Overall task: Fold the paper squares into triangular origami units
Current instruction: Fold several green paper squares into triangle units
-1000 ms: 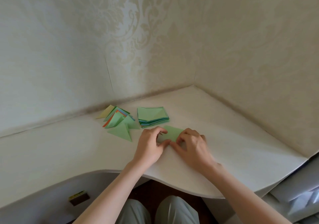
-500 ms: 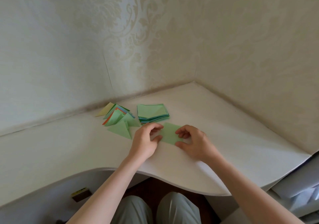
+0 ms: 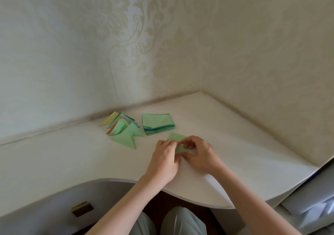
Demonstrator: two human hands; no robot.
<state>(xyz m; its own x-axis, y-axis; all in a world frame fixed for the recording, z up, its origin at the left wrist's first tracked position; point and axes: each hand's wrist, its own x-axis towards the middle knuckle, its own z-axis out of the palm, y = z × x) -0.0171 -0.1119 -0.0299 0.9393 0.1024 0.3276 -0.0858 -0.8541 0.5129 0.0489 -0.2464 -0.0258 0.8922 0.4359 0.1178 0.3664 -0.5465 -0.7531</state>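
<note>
Since half a second back our hands have closed in over the green sheet (image 3: 178,137): the fingers that sat at its left and right ends now meet on top of it, so most of it is hidden and only the far corner and a sliver between the thumbs show. It lies flat on the desk (image 3: 235,144), just near of the stack (image 3: 158,124). Left hand (image 3: 165,159) is curled, fingertips pinching the sheet's left part; right hand (image 3: 199,154) is curled too, thumb and forefinger nipping the paper from the right. We'd guess we're mid-crease on this one, but which fold we can't tell.

Progress-wise: a small pile of finished triangles (image 3: 124,129) sits to the left by the wall, mostly green with some orange, blue and yellow. The stack of unfolded squares is thick, so plenty is left.

Nothing really in the way. The desk around is bare, walls well off, and a little dark block (image 3: 82,208) sits down low left, out of reach.
</note>
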